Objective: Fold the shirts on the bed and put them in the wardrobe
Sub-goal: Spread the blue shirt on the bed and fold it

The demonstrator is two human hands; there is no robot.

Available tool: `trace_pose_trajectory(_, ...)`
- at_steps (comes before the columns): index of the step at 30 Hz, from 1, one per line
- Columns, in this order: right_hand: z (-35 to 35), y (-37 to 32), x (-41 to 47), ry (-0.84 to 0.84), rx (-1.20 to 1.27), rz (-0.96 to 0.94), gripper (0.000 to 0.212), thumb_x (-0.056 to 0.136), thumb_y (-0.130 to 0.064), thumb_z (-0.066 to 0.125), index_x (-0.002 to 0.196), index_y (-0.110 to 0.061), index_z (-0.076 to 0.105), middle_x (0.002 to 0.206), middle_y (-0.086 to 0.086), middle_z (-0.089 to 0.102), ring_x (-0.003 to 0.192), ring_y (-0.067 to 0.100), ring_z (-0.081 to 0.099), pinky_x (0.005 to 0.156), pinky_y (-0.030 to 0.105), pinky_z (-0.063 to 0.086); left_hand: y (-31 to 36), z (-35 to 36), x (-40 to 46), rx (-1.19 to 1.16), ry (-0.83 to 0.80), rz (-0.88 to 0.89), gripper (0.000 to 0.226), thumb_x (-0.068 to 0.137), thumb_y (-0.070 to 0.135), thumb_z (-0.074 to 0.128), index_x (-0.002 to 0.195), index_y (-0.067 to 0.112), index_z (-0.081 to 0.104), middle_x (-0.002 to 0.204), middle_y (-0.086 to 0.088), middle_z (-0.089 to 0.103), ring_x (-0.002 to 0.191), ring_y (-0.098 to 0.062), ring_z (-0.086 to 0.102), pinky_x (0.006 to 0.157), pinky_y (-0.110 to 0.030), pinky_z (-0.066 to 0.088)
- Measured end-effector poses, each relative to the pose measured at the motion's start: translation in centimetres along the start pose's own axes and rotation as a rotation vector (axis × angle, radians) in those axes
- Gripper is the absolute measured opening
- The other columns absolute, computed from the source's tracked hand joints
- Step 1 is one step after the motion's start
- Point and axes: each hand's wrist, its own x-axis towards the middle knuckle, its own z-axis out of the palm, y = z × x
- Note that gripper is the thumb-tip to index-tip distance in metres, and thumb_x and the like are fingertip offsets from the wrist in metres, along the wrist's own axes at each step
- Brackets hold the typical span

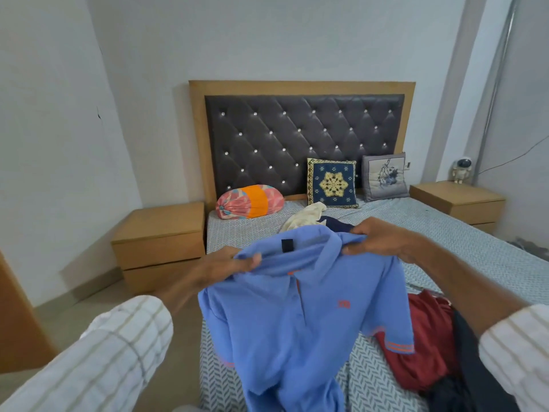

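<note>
The task looks to be near its start, as I judge it: no folded shirt shows anywhere, and the wardrobe is not clearly in view; the blue polo shirt (297,310) is held up unfolded over the near end of the bed (463,251), front facing the camera, its body and sleeves hanging loose, its lower part trailing onto the sheet; a red garment (424,337) and a dark one (472,370) lie heaped on the bed to the right, a cream garment (303,217) and a navy one (337,225) lie crumpled further up near the cushions, so several pieces seem left to fold and carry; the left hand (228,263) reaches forward and its grip is pinched on the shirt's left shoulder beside the collar; the right hand (383,237) sits a little higher and further out, its grip clamped on the bunched cloth at the other shoulder; both forearms stretch out from rolled striped sleeves.
</note>
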Motion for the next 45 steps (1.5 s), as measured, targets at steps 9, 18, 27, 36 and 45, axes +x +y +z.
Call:
trace_pose_trajectory(9, -1.4, 1.4, -1.6, 0.357, 0.597, 0.153, 0.022, 0.089, -0.028, 0.074, 0.087, -0.006, 0.073, 0.094, 0.015, 0.076, 0.083, 0.031, 0.072, 0.081, 0.043, 0.058, 1.4, -1.2, 0.3, 0.320, 0.261, 0.355, 0.024, 0.094, 0.019, 0.060, 0.072, 0.026, 0.056, 0.066, 0.006, 0.053, 0.062, -0.012, 0.050, 0.059, -0.032, 0.039)
trace_pose_trajectory(18, -2.7, 0.3, -2.0, 0.452, 0.500, 0.046, 0.014, 0.098, -0.025, 0.062, 0.095, -0.018, 0.074, 0.101, 0.009, 0.074, 0.095, 0.031, 0.070, 0.091, 0.054, 0.056, 3.5, -1.8, 0.5, 0.261, 0.579, 0.458, 0.025, 0.087, -0.002, 0.064, 0.089, 0.022, 0.056, 0.077, -0.001, 0.062, 0.067, -0.010, 0.054, 0.059, -0.021, 0.043)
trace_pose_trajectory(27, -3.7, -0.9, -2.5, 0.350, 0.408, 0.053, 0.019, 0.094, -0.025, 0.068, 0.091, -0.007, 0.074, 0.091, 0.012, 0.074, 0.084, 0.028, 0.070, 0.078, 0.043, 0.057, 3.3, -4.2, 0.0, 0.574, 0.690, 0.612, 0.017, 0.082, 0.002, 0.058, 0.073, 0.007, 0.072, 0.073, -0.003, 0.065, 0.072, -0.027, 0.058, 0.067, -0.034, 0.045)
trace_pose_trajectory(36, -4.2, -2.1, -1.9, 0.616, 0.330, -0.124, 0.018, 0.100, -0.016, 0.050, 0.091, -0.005, 0.062, 0.081, 0.010, 0.057, 0.072, 0.019, 0.051, 0.068, 0.032, 0.040, 8.9, -4.5, 0.0, 0.015, 0.836, 0.110, 0.018, 0.098, 0.011, 0.037, 0.086, 0.013, 0.050, 0.097, -0.019, 0.059, 0.087, -0.034, 0.053, 0.067, -0.039, 0.037)
trace_pose_trajectory(45, -7.4, -1.0, -3.4, 0.812, 0.300, -0.163, 0.044, 0.093, -0.034, 0.067, 0.058, -0.011, 0.052, 0.054, -0.007, 0.042, 0.056, 0.012, 0.036, 0.053, 0.027, 0.027, 9.2, -7.4, -1.7, 0.212, 0.875, 0.412, 0.025, 0.088, -0.002, 0.052, 0.067, 0.012, 0.049, 0.061, 0.005, 0.048, 0.062, -0.016, 0.040, 0.053, -0.015, 0.030)
